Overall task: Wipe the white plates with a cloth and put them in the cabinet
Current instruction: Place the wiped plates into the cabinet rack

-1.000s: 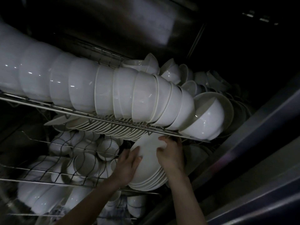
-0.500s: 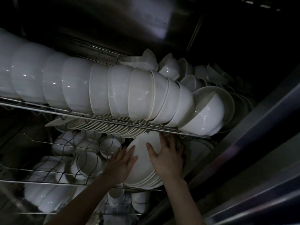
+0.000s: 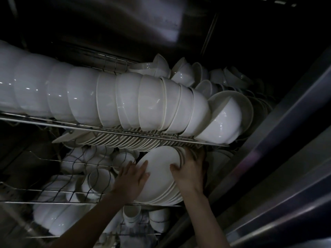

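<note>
The stack of plates (image 3: 159, 178) leans on edge at the right end of the middle wire shelf (image 3: 53, 202). The left hand (image 3: 132, 181) presses flat with straight fingers, and the right hand (image 3: 190, 174) grips the rim. Letting go too soon could let them slide, or a lift could clip the bowls (image 3: 125, 101) overhead.

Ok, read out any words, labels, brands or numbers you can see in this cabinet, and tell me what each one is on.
None can be read.
The bowls, the plates and the wire rack are plain, with no print showing.
The pale marks at the top right are too blurred to read.
</note>
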A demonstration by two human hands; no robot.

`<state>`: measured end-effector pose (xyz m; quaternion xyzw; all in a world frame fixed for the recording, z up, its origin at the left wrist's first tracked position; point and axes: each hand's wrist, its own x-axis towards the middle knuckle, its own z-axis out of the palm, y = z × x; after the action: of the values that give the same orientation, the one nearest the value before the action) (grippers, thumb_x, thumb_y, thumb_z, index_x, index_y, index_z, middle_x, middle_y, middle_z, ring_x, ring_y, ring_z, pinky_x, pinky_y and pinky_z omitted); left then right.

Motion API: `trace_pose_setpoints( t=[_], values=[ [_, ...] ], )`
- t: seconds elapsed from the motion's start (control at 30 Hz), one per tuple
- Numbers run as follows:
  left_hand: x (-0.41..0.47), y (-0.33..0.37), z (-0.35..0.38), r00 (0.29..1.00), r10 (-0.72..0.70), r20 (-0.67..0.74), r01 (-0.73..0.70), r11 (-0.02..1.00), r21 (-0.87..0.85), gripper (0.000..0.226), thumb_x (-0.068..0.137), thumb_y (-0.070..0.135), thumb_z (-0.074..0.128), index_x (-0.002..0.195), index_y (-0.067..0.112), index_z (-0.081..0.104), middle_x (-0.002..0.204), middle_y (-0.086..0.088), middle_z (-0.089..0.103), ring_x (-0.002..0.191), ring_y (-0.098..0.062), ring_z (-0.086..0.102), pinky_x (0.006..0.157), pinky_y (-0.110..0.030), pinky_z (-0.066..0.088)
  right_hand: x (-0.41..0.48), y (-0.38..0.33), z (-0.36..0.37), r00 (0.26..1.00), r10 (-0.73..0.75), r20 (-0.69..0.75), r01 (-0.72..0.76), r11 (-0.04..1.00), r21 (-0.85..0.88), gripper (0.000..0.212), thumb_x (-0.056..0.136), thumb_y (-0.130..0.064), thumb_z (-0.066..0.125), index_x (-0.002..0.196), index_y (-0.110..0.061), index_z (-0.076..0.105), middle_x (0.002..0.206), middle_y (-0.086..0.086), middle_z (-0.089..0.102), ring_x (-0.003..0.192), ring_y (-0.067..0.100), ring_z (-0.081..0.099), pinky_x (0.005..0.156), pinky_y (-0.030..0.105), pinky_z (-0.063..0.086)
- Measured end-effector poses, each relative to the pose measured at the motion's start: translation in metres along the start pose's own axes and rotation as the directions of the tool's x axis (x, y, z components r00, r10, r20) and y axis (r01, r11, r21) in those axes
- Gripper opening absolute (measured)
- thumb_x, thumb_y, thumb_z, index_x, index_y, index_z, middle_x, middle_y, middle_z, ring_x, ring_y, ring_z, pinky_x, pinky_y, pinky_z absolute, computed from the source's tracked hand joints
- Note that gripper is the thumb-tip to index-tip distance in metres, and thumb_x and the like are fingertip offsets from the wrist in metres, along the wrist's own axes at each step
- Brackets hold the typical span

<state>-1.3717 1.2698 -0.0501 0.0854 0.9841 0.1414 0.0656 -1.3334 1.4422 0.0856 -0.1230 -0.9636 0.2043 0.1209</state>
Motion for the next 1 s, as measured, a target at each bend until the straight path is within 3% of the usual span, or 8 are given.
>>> trace_pose_setpoints(
  t=[0.1, 0.17, 0.23, 0.4, 0.53, 0.63, 0.77, 1.0],
  values=[
    [0.001, -0.001, 0.003, 1.000, -0.006, 0.025, 0.008, 0.997, -0.081, 0.090, 0.079, 0.078, -0.021, 0.159, 0.037, -0.012, 0.166, -0.006, 0.017, 0.156, -0.029, 0.004, 0.124, -0.049, 0.009, 0.009, -0.004, -0.006, 0.998, 0.068, -0.017, -0.065, 0.989, 0.132, 0.065, 0.072, -0.034, 0.079, 0.130, -0.020, 0.056, 0.146, 0.015, 0.044, 0.127, 0.034, 0.046, 0.105, 0.037, 0.040],
    [0.002, 0.000, 0.005, 0.999, -0.019, 0.028, 0.023, 0.989, -0.146, 0.061, 0.101, 0.063, 0.006, 0.156, 0.044, -0.013, 0.166, -0.003, 0.017, 0.156, -0.027, 0.002, 0.124, -0.050, 0.006, 0.013, -0.005, -0.006, 0.999, 0.050, -0.007, -0.047, 0.977, 0.206, 0.056, 0.072, -0.034, 0.080, 0.123, -0.019, 0.063, 0.129, 0.010, 0.063, 0.120, 0.029, 0.056, 0.101, 0.037, 0.044],
    [0.001, 0.001, 0.005, 0.999, -0.028, 0.034, 0.034, 0.984, -0.176, 0.058, 0.106, 0.054, 0.015, 0.155, 0.047, -0.014, 0.166, -0.001, 0.016, 0.156, -0.026, 0.001, 0.124, -0.051, 0.004, 0.011, -0.005, -0.004, 0.999, 0.044, 0.008, -0.044, 0.964, 0.260, 0.054, 0.072, -0.032, 0.081, 0.122, -0.020, 0.066, 0.124, 0.008, 0.067, 0.117, 0.027, 0.059, 0.099, 0.035, 0.045],
    [0.002, 0.001, 0.004, 0.999, -0.013, 0.042, 0.021, 0.981, -0.193, 0.059, 0.106, 0.053, 0.015, 0.154, 0.046, -0.018, 0.166, -0.004, 0.013, 0.156, -0.027, 0.000, 0.124, -0.052, 0.003, 0.002, 0.001, 0.000, 0.996, -0.088, 0.024, 0.078, 0.956, 0.283, 0.069, 0.065, -0.020, 0.083, 0.130, -0.023, 0.061, 0.139, 0.005, 0.052, 0.135, 0.021, 0.041, 0.109, 0.029, 0.036],
    [0.004, 0.001, 0.006, 0.998, -0.015, 0.056, 0.028, 0.974, -0.226, 0.057, 0.106, 0.054, 0.013, 0.153, 0.050, -0.018, 0.167, -0.003, 0.012, 0.156, -0.026, -0.003, 0.124, -0.054, 0.001, 0.009, -0.002, -0.004, 0.988, -0.093, 0.122, 0.056, 0.960, 0.274, 0.063, 0.072, -0.020, 0.074, 0.131, -0.037, 0.060, 0.142, 0.001, 0.051, 0.129, 0.015, 0.051, 0.103, 0.028, 0.044],
    [0.003, 0.005, 0.009, 0.999, -0.030, 0.035, 0.039, 0.959, -0.281, 0.056, 0.104, 0.056, 0.012, 0.147, 0.056, -0.023, 0.167, 0.000, 0.012, 0.156, -0.024, -0.005, 0.123, -0.054, 0.000, 0.013, -0.008, -0.012, 0.982, -0.143, 0.123, 0.122, 0.979, 0.163, 0.064, 0.073, -0.021, 0.071, 0.132, -0.040, 0.058, 0.145, 0.000, 0.049, 0.134, 0.016, 0.043, 0.105, 0.026, 0.041],
    [0.005, 0.013, 0.011, 0.999, -0.016, 0.040, 0.028, 0.940, -0.340, 0.053, 0.102, 0.059, 0.010, 0.135, 0.063, -0.032, 0.167, 0.001, 0.010, 0.156, -0.024, -0.008, 0.122, -0.057, 0.000, 0.023, -0.018, -0.023, 0.973, -0.176, 0.150, 0.175, 0.984, 0.020, 0.060, 0.073, -0.023, 0.068, 0.131, -0.032, 0.057, 0.141, 0.005, 0.050, 0.130, 0.026, 0.046, 0.098, 0.030, 0.046],
    [0.002, 0.007, 0.009, 0.999, -0.024, 0.044, 0.036, 0.950, -0.311, 0.052, 0.097, 0.069, 0.005, 0.130, 0.066, -0.035, 0.169, 0.003, 0.007, 0.156, -0.025, -0.010, 0.122, -0.057, -0.004, 0.015, -0.013, -0.020, 0.975, -0.202, 0.098, 0.194, 0.978, 0.083, 0.059, 0.076, -0.021, 0.071, 0.133, -0.032, 0.058, 0.147, 0.004, 0.044, 0.137, 0.021, 0.037, 0.109, 0.025, 0.035]
  ],
)
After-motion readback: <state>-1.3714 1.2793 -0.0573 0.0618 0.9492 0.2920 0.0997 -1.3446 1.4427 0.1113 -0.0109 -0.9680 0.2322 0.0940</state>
